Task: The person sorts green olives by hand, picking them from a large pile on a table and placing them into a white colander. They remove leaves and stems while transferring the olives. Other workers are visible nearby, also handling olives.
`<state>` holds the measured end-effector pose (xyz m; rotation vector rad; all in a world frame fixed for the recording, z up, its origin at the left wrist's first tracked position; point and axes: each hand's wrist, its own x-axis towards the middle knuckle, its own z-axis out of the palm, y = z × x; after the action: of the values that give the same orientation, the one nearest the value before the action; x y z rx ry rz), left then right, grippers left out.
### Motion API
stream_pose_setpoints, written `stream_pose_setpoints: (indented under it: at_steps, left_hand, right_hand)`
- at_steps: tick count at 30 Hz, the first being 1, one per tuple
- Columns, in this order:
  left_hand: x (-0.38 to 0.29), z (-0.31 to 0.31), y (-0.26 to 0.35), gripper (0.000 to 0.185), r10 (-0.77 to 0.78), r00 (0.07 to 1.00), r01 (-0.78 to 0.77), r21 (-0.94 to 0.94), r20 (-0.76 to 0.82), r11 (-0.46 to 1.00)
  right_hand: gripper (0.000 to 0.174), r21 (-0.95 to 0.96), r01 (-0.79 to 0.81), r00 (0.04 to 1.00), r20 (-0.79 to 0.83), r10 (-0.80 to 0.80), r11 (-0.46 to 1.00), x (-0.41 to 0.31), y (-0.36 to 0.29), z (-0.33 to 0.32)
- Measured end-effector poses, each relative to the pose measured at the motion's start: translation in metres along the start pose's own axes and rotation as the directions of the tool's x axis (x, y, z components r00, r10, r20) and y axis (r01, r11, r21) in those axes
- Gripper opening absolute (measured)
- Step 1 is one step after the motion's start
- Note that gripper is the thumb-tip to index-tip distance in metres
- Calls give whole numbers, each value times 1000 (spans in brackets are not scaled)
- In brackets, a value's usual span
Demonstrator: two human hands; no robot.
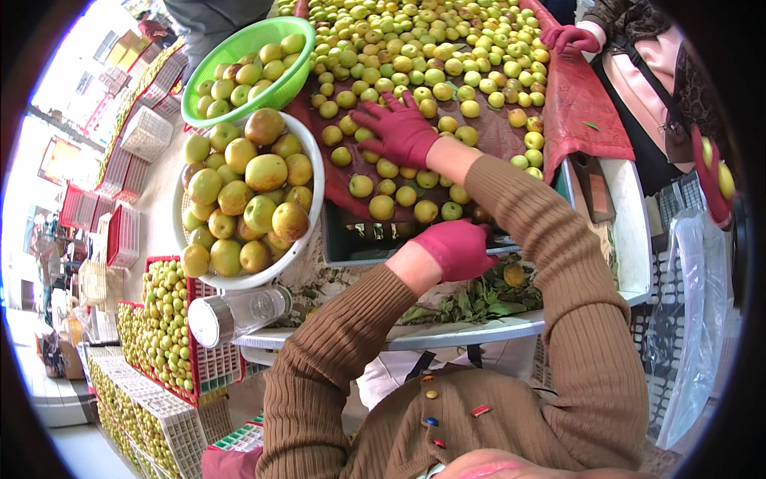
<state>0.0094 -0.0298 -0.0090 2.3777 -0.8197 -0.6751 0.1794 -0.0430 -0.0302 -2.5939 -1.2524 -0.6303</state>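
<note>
Both my hands wear dark pink gloves. My right hand (398, 129) lies palm down with spread fingers on small round yellow-green fruits (443, 91) on a sloping red mesh cloth (497, 129). My left hand (455, 248) is curled at the cloth's lower edge, above a dark green plastic crate (353, 242); its palm and anything inside are hidden. On the left, a white plastic colander (317, 179) holds larger fruits, some with brown patches. Behind it a bright green plastic basket (293, 84) holds more.
A clear jar with a metal lid (210, 322) lies at the table's left edge (389, 342). Leaves (479, 299) lie near my left forearm. At the right, a person's gloved hand (568, 39) touches the cloth; the other (712, 179) holds fruits. Crates of fruit (167, 326) stand at lower left.
</note>
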Motion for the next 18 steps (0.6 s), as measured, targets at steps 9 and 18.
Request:
stream_pose_setpoints:
  at_steps: [9, 18]
  left_hand:
    - [-1, 1, -8, 52, 39, 998, -38, -18, 55, 999]
    - [-4, -4, 5, 51, 0, 999, -1, 39, 33, 999]
  right_hand:
    - [67, 253, 213, 930, 245, -276, 944, -85, -6, -53]
    - [74, -179, -638, 748, 85, 658, 749, -70, 175, -48]
